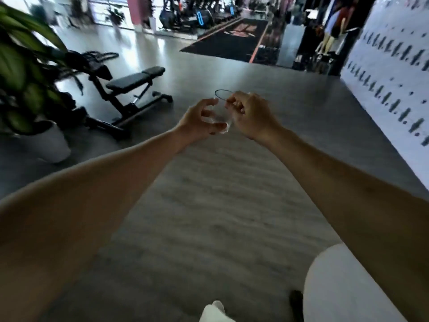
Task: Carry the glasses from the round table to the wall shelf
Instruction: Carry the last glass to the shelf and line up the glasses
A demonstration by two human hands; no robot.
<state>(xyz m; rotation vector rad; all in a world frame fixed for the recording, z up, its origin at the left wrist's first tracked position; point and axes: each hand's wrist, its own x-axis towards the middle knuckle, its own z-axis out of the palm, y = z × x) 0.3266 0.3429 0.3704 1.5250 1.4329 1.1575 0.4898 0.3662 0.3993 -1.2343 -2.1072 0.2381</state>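
Both bare forearms extend forward at chest height over a grey floor; a clear glass is held in the air between the two hands, well above the floor; its dark rim shows as a thin oval at the top and its thick base sits low by the left palm. The left hand has its fingers curled round the left side of the glass, thumb under the base, so it grips the glass. The right hand is curled with thumb and forefinger pinching the rim on the right side; its remaining fingers are folded inward. The glass tilts slightly, mouth away from the camera.

Surroundings: a round white table shows its edge at lower right, beneath the right forearm; a black weight bench stands to the left on the floor; a green potted plant in a white pot occupies the far left; a white wall panel with rows of small dark marks runs along the right; exercise machines in the far background are blurred.
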